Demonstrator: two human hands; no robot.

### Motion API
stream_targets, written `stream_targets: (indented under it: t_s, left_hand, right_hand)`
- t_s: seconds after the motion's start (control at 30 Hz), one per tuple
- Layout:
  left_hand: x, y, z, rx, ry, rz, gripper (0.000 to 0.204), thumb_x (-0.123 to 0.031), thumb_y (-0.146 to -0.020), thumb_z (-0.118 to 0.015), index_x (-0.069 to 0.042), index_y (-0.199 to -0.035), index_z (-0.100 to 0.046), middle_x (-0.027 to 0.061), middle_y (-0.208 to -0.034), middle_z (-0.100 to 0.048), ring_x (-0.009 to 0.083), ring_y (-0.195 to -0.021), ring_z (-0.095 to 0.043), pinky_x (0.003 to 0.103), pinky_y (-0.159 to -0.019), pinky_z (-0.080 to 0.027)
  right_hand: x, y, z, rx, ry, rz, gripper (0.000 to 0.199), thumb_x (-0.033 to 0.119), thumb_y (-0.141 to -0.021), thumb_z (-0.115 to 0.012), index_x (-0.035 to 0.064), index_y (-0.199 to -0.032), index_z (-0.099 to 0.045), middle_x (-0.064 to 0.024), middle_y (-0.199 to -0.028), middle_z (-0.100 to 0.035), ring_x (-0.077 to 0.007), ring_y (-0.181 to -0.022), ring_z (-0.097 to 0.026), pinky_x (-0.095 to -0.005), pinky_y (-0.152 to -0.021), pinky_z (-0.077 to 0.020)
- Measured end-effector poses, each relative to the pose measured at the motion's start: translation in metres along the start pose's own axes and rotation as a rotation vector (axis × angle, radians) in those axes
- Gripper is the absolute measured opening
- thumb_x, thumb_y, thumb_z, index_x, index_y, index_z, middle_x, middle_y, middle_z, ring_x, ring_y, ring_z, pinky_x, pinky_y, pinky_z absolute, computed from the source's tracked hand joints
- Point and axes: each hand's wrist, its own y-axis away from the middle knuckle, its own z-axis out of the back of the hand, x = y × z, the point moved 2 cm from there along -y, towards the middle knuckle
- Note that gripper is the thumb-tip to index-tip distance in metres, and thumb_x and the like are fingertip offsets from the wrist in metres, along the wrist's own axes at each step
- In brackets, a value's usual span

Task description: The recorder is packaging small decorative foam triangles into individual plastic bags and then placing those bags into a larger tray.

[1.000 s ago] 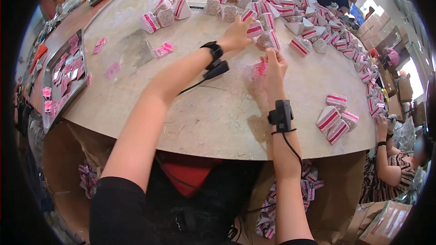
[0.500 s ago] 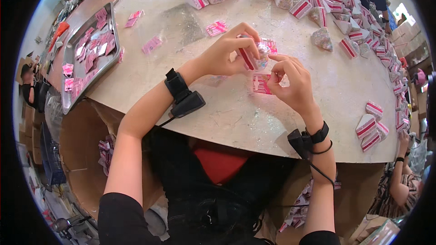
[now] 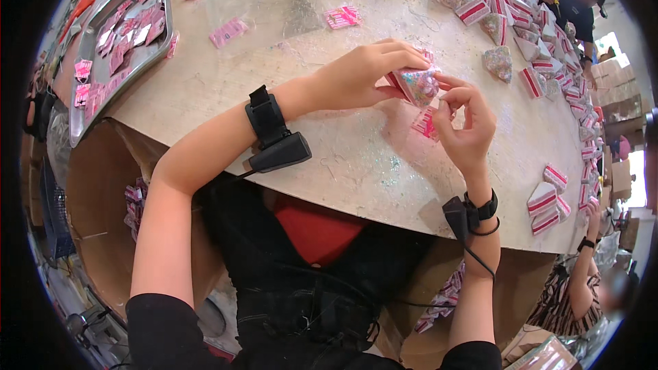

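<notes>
My left hand (image 3: 373, 72) grips a small wedge shaped like a cake slice (image 3: 419, 87), with a glittery, speckled face and a pink-and-white striped side. It is held above the table, its glittery face turned toward my right hand (image 3: 469, 120). That hand's fingers are pinched close together at the wedge's right edge, and one fingertip seems to touch it. Whatever the pinch holds is too small to make out. Beneath the wedge lies a pink printed card (image 3: 426, 123), partly covered by my hands. Another pink card (image 3: 343, 16) lies farther off.
Many similar wedges (image 3: 506, 17) are heaped along the far right; a small group (image 3: 546, 200) lies at the right edge. A metal tray (image 3: 166, 0) of pink cards is at left. Clear plastic (image 3: 288, 7) lies flat. Cardboard boxes (image 3: 96, 216) stand below. Two people work nearby.
Both hands have shifted right in the picture with the wedge, which has turned to show its glittery face. The whole view has also shifted slightly.
</notes>
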Motion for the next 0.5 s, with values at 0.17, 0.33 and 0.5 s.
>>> stream_targets:
  t_s: [0.17,0.33,0.5]
  left_hand:
    - [-0.0031,-0.0023,0.0016,0.023,0.106,0.085,0.049,0.006,-0.073,-0.072,-0.005,-0.119,-0.058,0.0126,-0.122,-0.059,0.0285,-0.113,-0.058,0.034,-0.091,-0.052]
    - [-0.0012,-0.002,-0.002,0.032,0.112,0.067,0.047,0.007,-0.074,-0.071,-0.005,-0.118,-0.058,0.0119,-0.122,-0.058,0.0277,-0.112,-0.059,0.034,-0.091,-0.052]
    - [-0.001,-0.0012,-0.0013,0.035,0.127,0.064,0.047,0.007,-0.074,-0.07,-0.005,-0.118,-0.057,0.011,-0.121,-0.058,0.0271,-0.11,-0.059,0.034,-0.09,-0.052]
  right_hand:
    - [0.0002,-0.0042,0.0041,0.077,0.07,0.054,0.017,-0.009,-0.07,-0.064,0.0,-0.082,-0.056,-0.0112,-0.1,-0.067,-0.0092,-0.064,-0.057,-0.0228,-0.058,-0.0481]
    - [0.0006,-0.0035,0.0042,0.075,0.09,0.069,0.018,-0.01,-0.07,-0.064,0.0,-0.082,-0.056,-0.0107,-0.099,-0.067,-0.0095,-0.064,-0.058,-0.0233,-0.058,-0.0488]
    - [0.0022,-0.0045,0.0042,0.092,0.11,0.086,0.018,-0.01,-0.07,-0.065,0.0,-0.082,-0.057,-0.0107,-0.1,-0.067,-0.01,-0.065,-0.058,-0.0237,-0.058,-0.0494]
